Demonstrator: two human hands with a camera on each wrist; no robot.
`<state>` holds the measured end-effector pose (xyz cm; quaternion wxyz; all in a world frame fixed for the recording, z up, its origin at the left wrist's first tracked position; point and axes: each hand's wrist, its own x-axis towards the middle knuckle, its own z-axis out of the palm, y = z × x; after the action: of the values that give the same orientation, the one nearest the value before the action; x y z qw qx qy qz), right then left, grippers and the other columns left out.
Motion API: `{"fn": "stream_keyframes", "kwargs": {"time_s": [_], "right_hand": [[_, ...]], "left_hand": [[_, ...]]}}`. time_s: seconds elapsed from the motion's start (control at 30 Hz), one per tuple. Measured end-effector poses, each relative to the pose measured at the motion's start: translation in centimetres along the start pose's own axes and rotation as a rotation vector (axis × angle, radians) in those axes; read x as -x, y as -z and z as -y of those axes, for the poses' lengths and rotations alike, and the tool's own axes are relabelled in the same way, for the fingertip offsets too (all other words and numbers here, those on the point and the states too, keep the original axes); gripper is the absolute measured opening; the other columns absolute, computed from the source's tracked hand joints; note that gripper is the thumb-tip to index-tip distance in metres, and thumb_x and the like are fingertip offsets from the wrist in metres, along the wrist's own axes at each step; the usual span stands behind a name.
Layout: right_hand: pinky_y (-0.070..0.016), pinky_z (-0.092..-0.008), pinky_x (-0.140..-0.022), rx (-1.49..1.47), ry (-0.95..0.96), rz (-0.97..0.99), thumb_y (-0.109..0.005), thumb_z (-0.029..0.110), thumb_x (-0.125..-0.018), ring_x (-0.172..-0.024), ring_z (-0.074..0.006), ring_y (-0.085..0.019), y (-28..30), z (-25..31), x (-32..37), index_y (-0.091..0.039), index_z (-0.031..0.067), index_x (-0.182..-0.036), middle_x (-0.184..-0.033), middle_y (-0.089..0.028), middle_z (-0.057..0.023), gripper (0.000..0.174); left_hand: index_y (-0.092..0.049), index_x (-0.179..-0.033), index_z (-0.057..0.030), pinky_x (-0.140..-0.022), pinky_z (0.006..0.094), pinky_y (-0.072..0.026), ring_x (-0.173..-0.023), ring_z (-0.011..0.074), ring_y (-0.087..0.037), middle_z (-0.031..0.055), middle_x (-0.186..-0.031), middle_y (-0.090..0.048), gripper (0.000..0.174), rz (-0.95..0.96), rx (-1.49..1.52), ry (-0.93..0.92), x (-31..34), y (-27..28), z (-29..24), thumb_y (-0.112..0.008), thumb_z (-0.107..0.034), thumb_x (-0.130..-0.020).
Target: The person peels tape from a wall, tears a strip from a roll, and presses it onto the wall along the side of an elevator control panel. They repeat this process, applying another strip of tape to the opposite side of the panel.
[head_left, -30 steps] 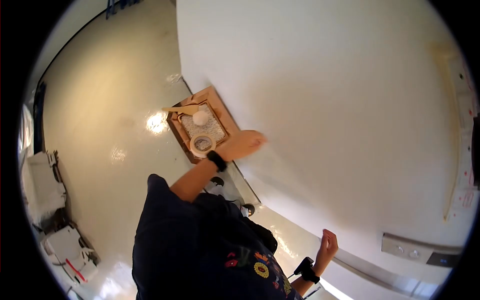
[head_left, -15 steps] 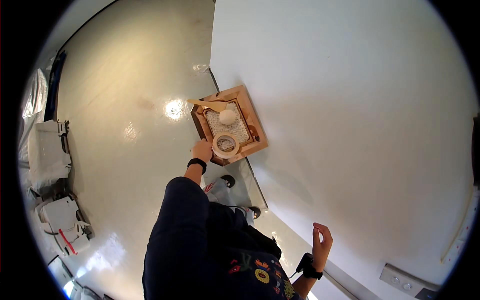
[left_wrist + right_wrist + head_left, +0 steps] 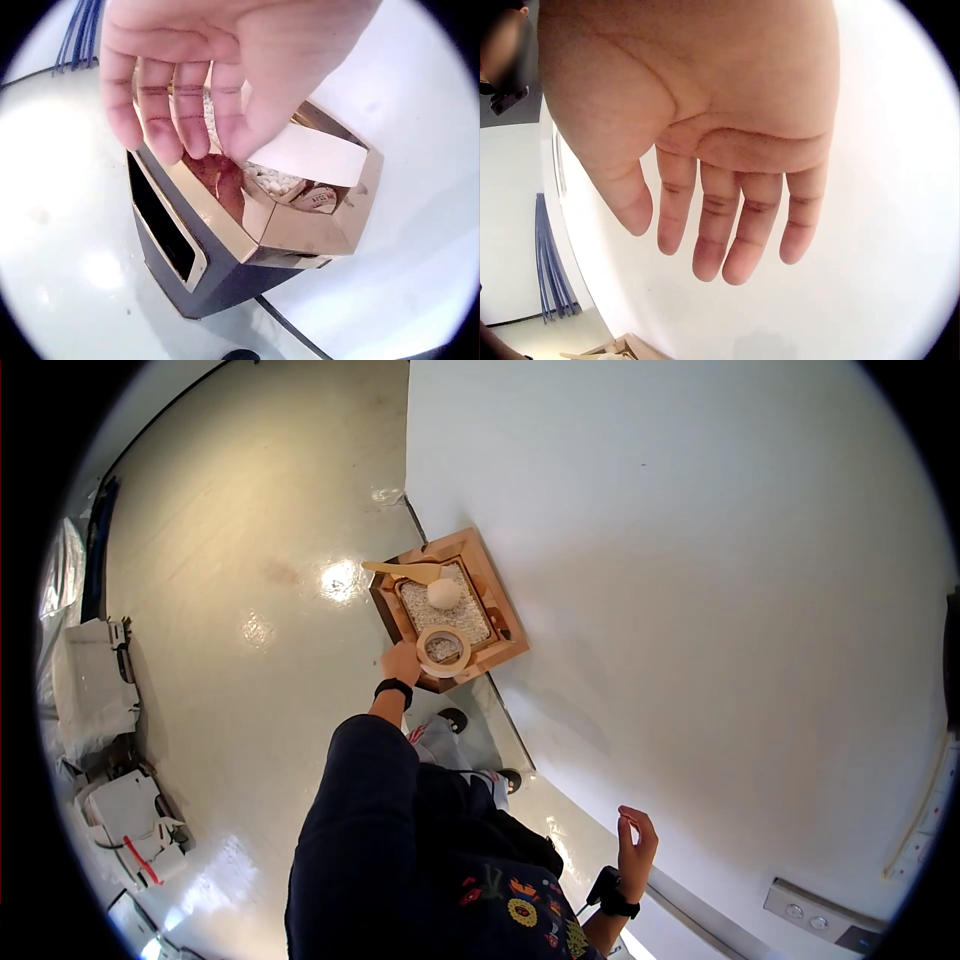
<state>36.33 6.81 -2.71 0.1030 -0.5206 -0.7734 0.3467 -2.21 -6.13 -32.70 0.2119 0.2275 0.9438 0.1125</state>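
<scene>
My left hand point(image 3: 400, 663) is at the near left edge of a cream tape roll point(image 3: 443, 651). In the left wrist view, its thumb and index finger meet where the roll's pale band point(image 3: 311, 155) disappears behind them, pinching the edge; the other fingers hang over a gold bin rim. The roll lies on top of the bin point(image 3: 510, 622), whose inset tray holds white pebbles point(image 3: 428, 608). A white ball point(image 3: 443, 594) and a flat wooden spatula point(image 3: 400, 570) lie on it too. My right hand point(image 3: 637, 847) is raised, holding nothing, fingers relaxed.
A broad white surface point(image 3: 680, 610) runs alongside the bin, with a plate of round knobs point(image 3: 807, 912) on it. The bin's dark side has a slot point(image 3: 161, 225). White bulky items point(image 3: 95, 680) stand at the far left on the glossy floor point(image 3: 230, 570).
My left hand has come back from beyond the bin to the tape roll's left side and stays there. The roll keeps its place on the bin. My right hand stays raised.
</scene>
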Motion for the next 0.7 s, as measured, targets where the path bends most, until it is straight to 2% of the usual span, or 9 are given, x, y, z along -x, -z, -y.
{"fn": "stream_keyframes", "kwargs": {"time_s": [0.17, 0.37, 0.57, 0.7], "right_hand": [[-0.0449, -0.0294, -0.084, -0.012, 0.005, 0.001, -0.056, 0.006, -0.085, -0.090, -0.0180, -0.059, -0.1, 0.1, -0.1, -0.063, -0.0010, -0.096, -0.093, -0.064, -0.0092, 0.015], [-0.0444, -0.0296, -0.083, -0.039, 0.004, -0.006, -0.058, 0.008, -0.084, -0.090, -0.0191, -0.059, -0.3, 0.0, 0.1, -0.063, -0.0013, -0.095, -0.093, -0.065, -0.0099, 0.015], [-0.0449, -0.0296, -0.086, -0.040, -0.002, -0.028, -0.056, 0.006, -0.085, -0.091, -0.0175, -0.059, 0.1, -0.5, 0.9, -0.063, -0.0015, -0.096, -0.094, -0.064, -0.0093, 0.015], [-0.0447, -0.0302, -0.085, -0.040, -0.001, -0.053, -0.057, 0.007, -0.085, -0.091, -0.0180, -0.060, 0.6, -0.6, 1.3, -0.063, -0.0014, -0.096, -0.094, -0.065, -0.0096, 0.015]], "left_hand": [[-0.067, -0.080, -0.0091, -0.067, 0.0431, -0.0506, -0.079, 0.0329, -0.063, 0.0137, -0.086, -0.065, 0.012, 0.010, 0.069, -0.028, 0.4, 0.8, -0.3, -0.060, -0.017, -0.075], [-0.061, -0.083, -0.0065, -0.069, 0.0446, -0.0492, -0.076, 0.0324, -0.062, 0.0144, -0.080, -0.065, 0.017, -0.040, 0.193, -0.126, 0.0, 1.4, -1.8, -0.055, -0.022, -0.077], [-0.059, -0.083, -0.0041, -0.067, 0.0450, -0.0490, -0.072, 0.0333, -0.062, 0.0162, -0.077, -0.064, 0.021, -0.087, 0.179, -0.232, -0.2, 3.1, -5.5, -0.052, -0.023, -0.079], [-0.061, -0.079, -0.0041, -0.066, 0.0453, -0.0493, -0.073, 0.0336, -0.063, 0.0159, -0.077, -0.065, 0.021, -0.057, 0.100, -0.217, -0.9, 4.5, -7.5, -0.053, -0.024, -0.077]]}}
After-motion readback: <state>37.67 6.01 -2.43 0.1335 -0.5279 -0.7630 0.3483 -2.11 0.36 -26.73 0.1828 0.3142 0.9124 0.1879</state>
